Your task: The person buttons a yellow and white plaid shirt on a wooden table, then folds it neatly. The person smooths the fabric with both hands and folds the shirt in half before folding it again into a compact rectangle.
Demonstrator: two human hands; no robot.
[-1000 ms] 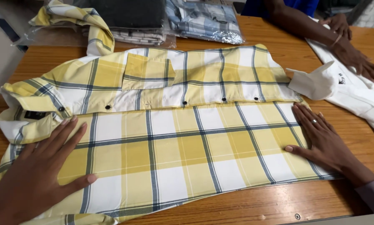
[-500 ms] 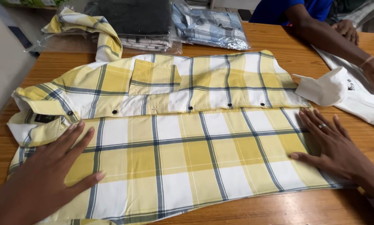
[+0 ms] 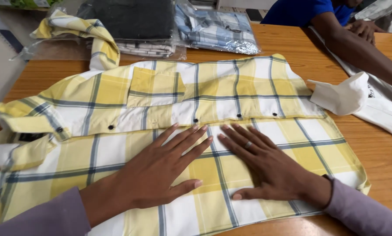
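Presently, head view, 1 camera, items as follows.

Item 1: yellow plaid shirt (image 3: 117, 94), lying flat across the wooden table (image 3: 379, 153), collar (image 3: 27, 120) to the left, hem to the right, button placket running across the middle, chest pocket (image 3: 154, 87) on the far panel. It likely handles as light, soft, limp cloth: it should crease readily, slide a little on the smooth wood, and is best taken at a seam, the hem or the collar, not mid-panel.

Item 2: left hand (image 3: 161, 170), fingers spread wide, palm pressed flat on the near panel; it holds nothing.

Item 3: right hand (image 3: 270, 166), likewise spread and flat, just beside the left, fingertips nearly touching; a ring on 1 finger; it holds nothing.

Item 4: white shirt (image 3: 349, 96), at the right, its collar just beside the plaid hem, under another person's arm (image 3: 357, 48).

Item 5: bagged folded shirts (image 3: 217, 28), stacked along the far edge.

Edges and room: the near panel reaches almost to the table's near edge; bare wood shows at the near right and between shirt and bags; the left side is crowded by the collar.
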